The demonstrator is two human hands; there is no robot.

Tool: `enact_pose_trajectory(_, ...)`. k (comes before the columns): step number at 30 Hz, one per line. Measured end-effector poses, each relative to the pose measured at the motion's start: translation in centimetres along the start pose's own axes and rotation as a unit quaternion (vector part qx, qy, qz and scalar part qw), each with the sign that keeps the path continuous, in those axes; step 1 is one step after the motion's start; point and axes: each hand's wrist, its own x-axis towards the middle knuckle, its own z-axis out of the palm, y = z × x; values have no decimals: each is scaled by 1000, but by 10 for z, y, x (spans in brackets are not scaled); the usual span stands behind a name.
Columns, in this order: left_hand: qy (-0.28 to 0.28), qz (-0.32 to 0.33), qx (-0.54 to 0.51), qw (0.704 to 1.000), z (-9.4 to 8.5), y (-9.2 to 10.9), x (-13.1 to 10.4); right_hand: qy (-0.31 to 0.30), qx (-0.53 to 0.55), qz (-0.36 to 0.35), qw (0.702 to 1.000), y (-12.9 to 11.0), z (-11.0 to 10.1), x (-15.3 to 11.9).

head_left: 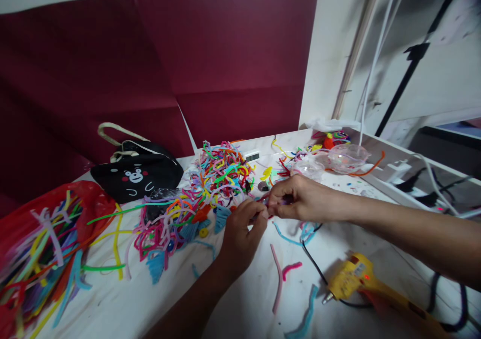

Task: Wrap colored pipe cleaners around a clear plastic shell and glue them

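My left hand (pixel 244 229) and my right hand (pixel 295 199) meet above the middle of the white table (pixel 240 299), fingertips nearly touching. Both pinch a small dark reddish-purple piece between them; its shape is mostly hidden by the fingers. Just behind the hands lies a big tangled heap of coloured pipe cleaners (pixel 225 171). Nearer the front edge are a pink pipe cleaner (pixel 278 279), a short magenta one (pixel 292 268) and a light blue one (pixel 308 314). A yellow glue gun (pixel 349 276) with a red light rests right of them.
At the left, a red plastic bag (pixel 95 204) spills pipe cleaners. A black bag with a bear face (pixel 137 174) stands behind it. Clear plastic containers (pixel 347 157) sit back right, beside a tray (pixel 387 179) with cables. The glue gun's black cable crosses the right side.
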Motion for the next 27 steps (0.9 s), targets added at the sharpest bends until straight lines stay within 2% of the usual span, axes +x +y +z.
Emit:
enact_pose_trajectory(3,12,14,23,1000,1,0,-1,12,-9,9,1000,-4,9,-1)
enact_pose_trajectory(9,23,15,35,999,1,-5,0,73,-114,-46,990,-8,19,-4)
enact_pose_trajectory(14,13,5,37,999,-1,-5,2,-6,18,9,1000,5,2,-3)
enact_pose_trajectory(17,10,4,38,999,-2,-3,2,-59,98,36,993,11,-8,-4)
enact_pose_trajectory(19,7,2,40,999,-2,-2,2,-74,125,47,988,13,-9,-6)
enact_pose_trajectory(21,4,6,42,999,-2,-1,1,-59,116,46,990,12,-8,-7)
enact_pose_trajectory(27,12,11,33,999,-3,-3,2,24,-13,-15,1000,7,0,-10)
